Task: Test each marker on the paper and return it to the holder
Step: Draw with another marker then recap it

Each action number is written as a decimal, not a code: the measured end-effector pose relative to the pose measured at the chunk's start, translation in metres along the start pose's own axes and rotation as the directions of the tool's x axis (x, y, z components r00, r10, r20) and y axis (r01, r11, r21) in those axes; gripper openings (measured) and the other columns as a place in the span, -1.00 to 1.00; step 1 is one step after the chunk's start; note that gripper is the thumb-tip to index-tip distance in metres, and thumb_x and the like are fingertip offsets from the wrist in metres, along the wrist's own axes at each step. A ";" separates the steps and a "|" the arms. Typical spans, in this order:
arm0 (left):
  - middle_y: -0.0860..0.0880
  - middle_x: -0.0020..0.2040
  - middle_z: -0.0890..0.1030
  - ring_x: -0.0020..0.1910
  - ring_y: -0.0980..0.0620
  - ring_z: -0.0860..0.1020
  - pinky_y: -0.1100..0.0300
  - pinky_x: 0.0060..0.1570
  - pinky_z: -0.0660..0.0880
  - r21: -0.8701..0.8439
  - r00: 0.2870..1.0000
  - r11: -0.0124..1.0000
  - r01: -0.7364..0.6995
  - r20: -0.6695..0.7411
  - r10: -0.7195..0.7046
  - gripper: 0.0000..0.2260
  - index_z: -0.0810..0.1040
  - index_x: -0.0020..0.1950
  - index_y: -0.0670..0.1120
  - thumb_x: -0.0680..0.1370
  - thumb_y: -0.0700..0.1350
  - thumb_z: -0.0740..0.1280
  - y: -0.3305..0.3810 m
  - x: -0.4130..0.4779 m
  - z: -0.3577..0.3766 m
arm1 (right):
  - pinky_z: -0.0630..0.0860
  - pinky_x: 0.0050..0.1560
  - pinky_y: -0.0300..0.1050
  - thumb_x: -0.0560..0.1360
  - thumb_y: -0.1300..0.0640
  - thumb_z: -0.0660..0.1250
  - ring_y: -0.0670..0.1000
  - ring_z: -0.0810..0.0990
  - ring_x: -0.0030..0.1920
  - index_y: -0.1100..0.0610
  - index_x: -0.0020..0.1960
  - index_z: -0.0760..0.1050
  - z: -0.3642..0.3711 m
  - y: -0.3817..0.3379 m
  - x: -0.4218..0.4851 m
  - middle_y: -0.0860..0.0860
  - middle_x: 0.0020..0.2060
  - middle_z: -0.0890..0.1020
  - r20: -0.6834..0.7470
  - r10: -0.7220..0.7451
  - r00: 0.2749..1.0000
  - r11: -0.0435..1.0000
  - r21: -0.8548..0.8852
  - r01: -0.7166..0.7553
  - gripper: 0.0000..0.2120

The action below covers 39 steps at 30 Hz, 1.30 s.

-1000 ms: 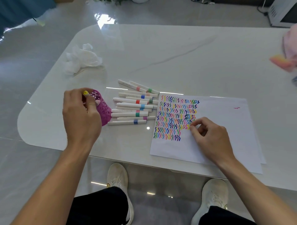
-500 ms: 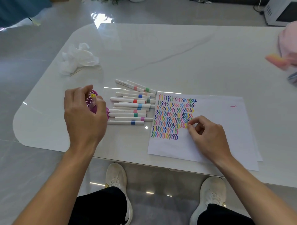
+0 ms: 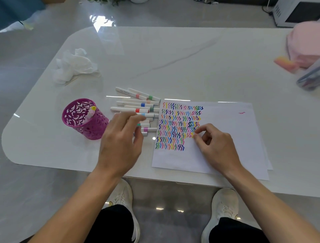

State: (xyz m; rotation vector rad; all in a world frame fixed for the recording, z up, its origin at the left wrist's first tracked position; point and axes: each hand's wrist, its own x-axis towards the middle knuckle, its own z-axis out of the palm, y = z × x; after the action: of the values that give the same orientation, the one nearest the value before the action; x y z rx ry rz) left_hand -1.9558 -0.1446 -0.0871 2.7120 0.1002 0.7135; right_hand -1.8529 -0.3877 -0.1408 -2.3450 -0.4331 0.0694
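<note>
Bright, soft daylight. Glare spots dot your glossy table (image 3: pixel 173 57); your left hand (image 3: pixel 121 140) blurs; edges bow.

Indoor room, likely home living or dining area. Glossy white marble-look table (image 3: pixel 173 52), rounded corners, grey vein across top. Polished pale grey floor tiles (image 3: pixel 26 60) mirror ceiling light. White boxy appliance (image 3: pixel 294 13), microwave-like, on floor far right. Green plant leaves (image 3: pixel 107 2) at far edge. Crumpled tissue (image 3: pixel 72 64) far left on table. Hobby clutter near: purple cut-out pen holder (image 3: pixel 84 119), loose markers (image 3: pixel 136 104), scribbled paper (image 3: pixel 225 121).
</note>
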 end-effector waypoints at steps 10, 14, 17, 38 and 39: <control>-0.05 0.10 0.60 0.10 -0.10 0.54 -0.03 -0.10 0.61 0.162 0.943 0.980 0.114 0.292 -0.158 -0.76 0.63 0.20 -0.11 0.54 -0.19 0.44 -0.007 -0.011 0.023 | 0.35 -0.33 -0.39 0.57 0.09 0.43 -0.12 0.56 -0.37 0.02 0.00 0.59 -0.001 0.001 0.000 -0.12 -0.44 0.55 0.019 0.008 1.000 1.000 -0.006 -0.008 -0.96; -0.08 0.04 0.61 0.05 -0.13 0.53 -0.05 -0.11 0.58 0.147 0.944 0.979 0.138 0.279 -0.175 -0.83 0.65 0.11 -0.14 0.52 -0.25 0.44 -0.008 -0.008 0.027 | 0.38 -0.31 -0.32 0.57 0.10 0.43 -0.10 0.55 -0.37 0.00 0.00 0.59 0.000 0.002 0.000 -0.11 -0.44 0.55 0.020 0.013 1.000 1.000 0.000 -0.013 -0.97; -0.10 0.01 0.62 0.02 -0.13 0.53 -0.08 -0.03 0.55 0.132 0.940 0.978 0.160 0.282 -0.192 -0.84 0.66 0.09 -0.15 0.51 -0.24 0.45 -0.009 -0.005 0.031 | 0.38 -0.32 -0.33 0.57 0.10 0.43 -0.10 0.56 -0.37 0.01 0.00 0.59 0.000 0.001 0.001 -0.10 -0.44 0.56 0.019 0.012 1.000 1.000 -0.002 -0.012 -0.97; 0.01 0.08 0.56 0.11 -0.01 0.47 0.08 0.06 0.50 0.086 0.885 0.984 0.156 0.430 -0.178 -0.86 0.63 0.10 -0.06 0.55 -0.15 0.42 -0.014 0.003 0.013 | 0.49 -0.25 -0.14 0.57 0.09 0.44 -0.09 0.56 -0.36 0.02 0.06 0.59 -0.002 0.000 0.001 -0.12 -0.42 0.57 0.056 -0.005 0.998 1.000 -0.016 0.005 -0.92; 0.01 0.08 0.57 0.10 -0.01 0.47 0.05 0.07 0.52 0.095 0.882 0.984 0.148 0.437 -0.175 -0.86 0.63 0.10 -0.06 0.54 -0.15 0.42 -0.013 0.003 0.014 | 0.48 -0.26 -0.15 0.57 0.09 0.44 -0.10 0.56 -0.36 0.02 0.06 0.59 -0.002 0.000 0.001 -0.13 -0.42 0.56 0.056 -0.006 0.998 1.000 -0.016 0.007 -0.91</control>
State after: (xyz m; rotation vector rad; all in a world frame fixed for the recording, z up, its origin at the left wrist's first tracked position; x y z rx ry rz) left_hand -1.9464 -0.1358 -0.1013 2.8042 0.2365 0.0312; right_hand -1.8513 -0.3890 -0.1395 -2.3618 -0.4697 0.1291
